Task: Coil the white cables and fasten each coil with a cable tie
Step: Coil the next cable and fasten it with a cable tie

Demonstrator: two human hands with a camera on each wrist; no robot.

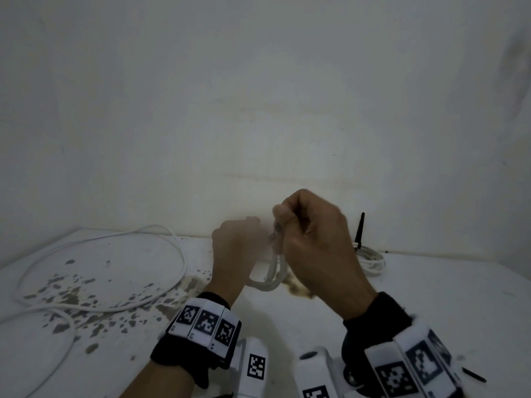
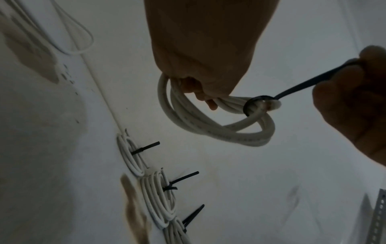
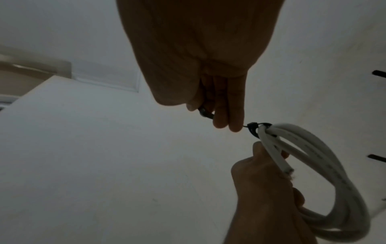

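My left hand (image 1: 235, 248) grips a coil of white cable (image 2: 211, 125) held above the table; the same coil (image 3: 325, 173) hangs below my fist in the right wrist view. A black cable tie (image 2: 252, 105) loops around the coil's strands near its top. My right hand (image 1: 313, 239) pinches the tie's free tail (image 2: 313, 80), stretched taut away from the coil. In the head view the coil (image 1: 270, 277) shows between both hands. A loose white cable (image 1: 120, 271) lies uncoiled at the left of the table.
Three tied coils (image 2: 158, 194) with black tie tails lie in a row along the wall; one of them (image 1: 370, 259) shows behind my right hand. The white table (image 1: 431, 297) carries dark stains (image 1: 74, 300) at the left. A loose black tie (image 1: 474, 374) lies near the right edge.
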